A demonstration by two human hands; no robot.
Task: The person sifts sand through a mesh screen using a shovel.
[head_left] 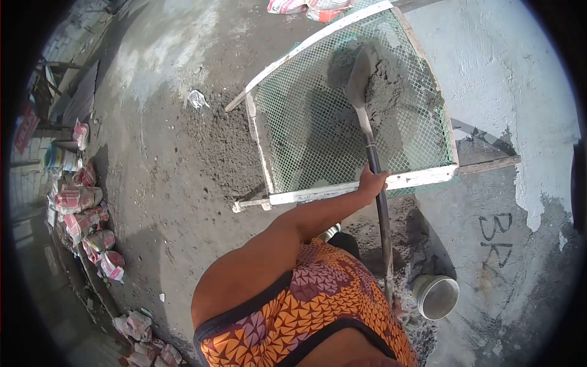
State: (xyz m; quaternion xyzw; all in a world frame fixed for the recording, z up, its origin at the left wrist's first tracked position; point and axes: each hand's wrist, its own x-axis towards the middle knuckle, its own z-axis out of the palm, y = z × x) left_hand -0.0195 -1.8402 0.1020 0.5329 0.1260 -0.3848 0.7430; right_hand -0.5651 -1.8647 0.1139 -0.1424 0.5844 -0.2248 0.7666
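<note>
A long-handled shovel (382,223) reaches over a framed mesh screen (293,122). Its blade (361,79) lies tilted at the screen's upper right, beside a heap of damp grey sand (386,88) on the mesh. My left hand (372,182) is closed around the dark shaft, just above the screen's white near edge. Low by my body, only a small part of my right hand (397,306) shows at the rear end of the shaft; it appears wrapped round it, with most of the fingers hidden behind my patterned top.
A pale bucket (436,297) stands at my right, near a wall (489,202) with dark lettering. Loose sand (226,147) covers ground left of the screen. Several filled sacks (82,211) line the left side; more sacks (318,9) sit beyond the screen.
</note>
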